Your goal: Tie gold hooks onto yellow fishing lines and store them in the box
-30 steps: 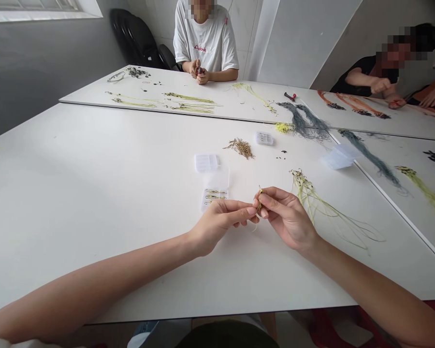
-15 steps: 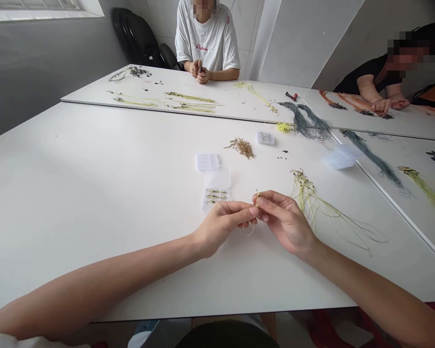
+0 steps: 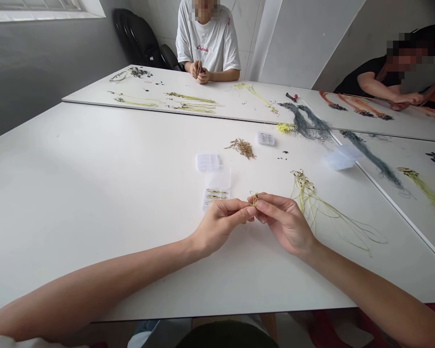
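White table (image 3: 94, 193) beneath; left hand (image 3: 217, 224) and right hand (image 3: 290, 222) pinch hooked line (image 3: 254, 197), shifted left.

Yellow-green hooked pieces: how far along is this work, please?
Several pieces lie in the open box, apparently done. One hooked piece is pinched between the left hand and right hand. Remaining, probably: the long-stranded bundle beside the right hand; its count is unclear.

Hands (image 3: 252, 210) pinching hook (image 3: 254, 197), white table (image 3: 94, 193)
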A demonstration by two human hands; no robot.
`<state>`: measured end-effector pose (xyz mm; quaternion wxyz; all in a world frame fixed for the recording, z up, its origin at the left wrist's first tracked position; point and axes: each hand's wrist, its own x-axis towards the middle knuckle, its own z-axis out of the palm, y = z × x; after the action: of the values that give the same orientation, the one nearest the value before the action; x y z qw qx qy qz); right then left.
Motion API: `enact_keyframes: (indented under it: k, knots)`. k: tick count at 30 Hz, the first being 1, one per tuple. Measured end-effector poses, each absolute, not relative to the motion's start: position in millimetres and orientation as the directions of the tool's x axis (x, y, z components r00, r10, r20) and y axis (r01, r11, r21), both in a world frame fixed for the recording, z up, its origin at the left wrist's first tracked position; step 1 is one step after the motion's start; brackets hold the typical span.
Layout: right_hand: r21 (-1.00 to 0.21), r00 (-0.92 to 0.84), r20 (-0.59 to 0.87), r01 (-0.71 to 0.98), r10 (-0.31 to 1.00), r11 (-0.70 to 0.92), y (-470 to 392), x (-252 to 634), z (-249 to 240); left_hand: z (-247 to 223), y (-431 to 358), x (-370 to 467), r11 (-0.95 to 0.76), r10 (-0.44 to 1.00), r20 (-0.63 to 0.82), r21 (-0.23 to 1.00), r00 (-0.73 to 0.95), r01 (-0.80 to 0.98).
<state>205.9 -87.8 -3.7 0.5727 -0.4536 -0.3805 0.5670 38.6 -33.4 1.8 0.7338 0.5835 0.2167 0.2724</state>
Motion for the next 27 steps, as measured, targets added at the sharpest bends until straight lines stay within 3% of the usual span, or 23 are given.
enact_keyframes:
  k: [10, 15, 18, 27]
  knots:
    - [-0.982, 0.085, -0.045, -0.188, 0.995, -0.028, -88.4, 206.4, -2.6, 1.5, -33.4, 38.9, 0.088, 0.663, -0.003, 0.993, 0.749, -0.074]
    - [-0.997, 0.135, 0.037, -0.064, 0.99, 0.046, -88.9, 208.2, -1.6, 16.8, -21.6, 33.8, -0.164, 0.734, 0.014, 0.974, 0.679, 0.157]
    - [-0.999, 0.114, 0.046, -0.017, 0.992, 0.048, -89.2, 207.7, -1.6, 22.6, -17.9, 32.5, -0.256, 0.765, 0.072, 0.946, 0.64, 0.201]
    - [-1.0, 0.02, -0.001, 0.019, 1.0, -0.002, -89.4, 206.3, -1.3, 18.3, -18.6, 33.5, -0.304, 0.746, 0.089, 0.927, 0.66, 0.218]
